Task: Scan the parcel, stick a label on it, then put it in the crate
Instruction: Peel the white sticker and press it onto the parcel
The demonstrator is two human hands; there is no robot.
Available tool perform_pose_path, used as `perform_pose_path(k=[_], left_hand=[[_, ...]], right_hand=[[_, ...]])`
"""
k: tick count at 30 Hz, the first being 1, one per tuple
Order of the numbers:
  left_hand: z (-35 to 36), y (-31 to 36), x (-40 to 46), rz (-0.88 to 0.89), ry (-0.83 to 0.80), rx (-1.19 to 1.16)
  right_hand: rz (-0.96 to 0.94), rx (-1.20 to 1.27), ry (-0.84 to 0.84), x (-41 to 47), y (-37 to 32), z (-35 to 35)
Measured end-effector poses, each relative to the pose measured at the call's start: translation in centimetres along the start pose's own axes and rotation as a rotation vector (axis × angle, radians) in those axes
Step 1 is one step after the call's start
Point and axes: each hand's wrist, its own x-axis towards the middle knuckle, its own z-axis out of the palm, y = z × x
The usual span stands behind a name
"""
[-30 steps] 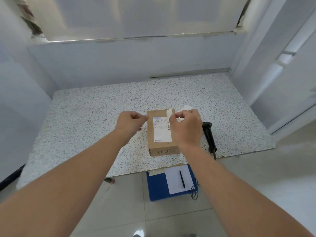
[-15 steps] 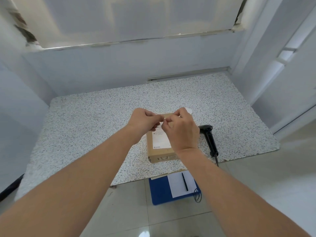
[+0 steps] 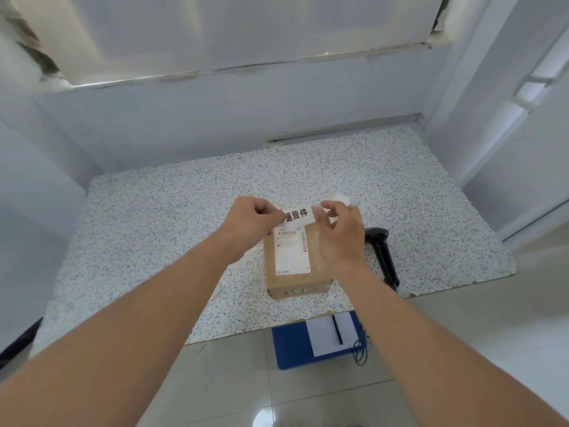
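A small brown cardboard parcel (image 3: 315, 266) with a white shipping sticker lies on the speckled table (image 3: 172, 229). Above its far end I hold a white label (image 3: 297, 214) printed with black characters, stretched between both hands. My left hand (image 3: 254, 218) pinches the label's left end and my right hand (image 3: 340, 232) pinches its right end, covering part of the parcel's right side. A black handheld scanner (image 3: 383, 257) lies on the table just right of the parcel. A blue crate (image 3: 289, 348) stands on the floor below the table's front edge.
A white sheet and a black pen (image 3: 337, 329) lie on the blue crate, with a cable loop beside it. A white scrap of backing paper (image 3: 341, 198) lies behind my right hand. Walls close the table at the back, left and right; the floor is tiled.
My hands came together over the parcel, then drew apart. The label is now spread flat between them with its printed side up.
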Motion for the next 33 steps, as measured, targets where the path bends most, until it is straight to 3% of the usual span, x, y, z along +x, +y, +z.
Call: perform_pose_path(k=[2,4,16,27,33], left_hand=[[-0.1,-0.2,0.2,0.012,-0.03,0.02],[-0.2,-0.3,0.6,0.017,-0.046,0.032],[-0.4,-0.9,3.2,0.004,0.001,0.116],[1.9,-3.1,7.6,-0.06,0.054,0.36],[2.7,-4.5,9.4,-0.104,0.066,0.355]], right_hand=[[0.179,0.146,-0.104,0.7,0.2,0.1],[0.228,0.235,-0.145,1.0,0.1,0.4],[0.184,0.166,-0.061,3.0,0.2,1.7],[0.129,0.049,-0.071,6.3,1.6,5.2],[0.116,0.041,-0.109,7.8,3.2,5.8]])
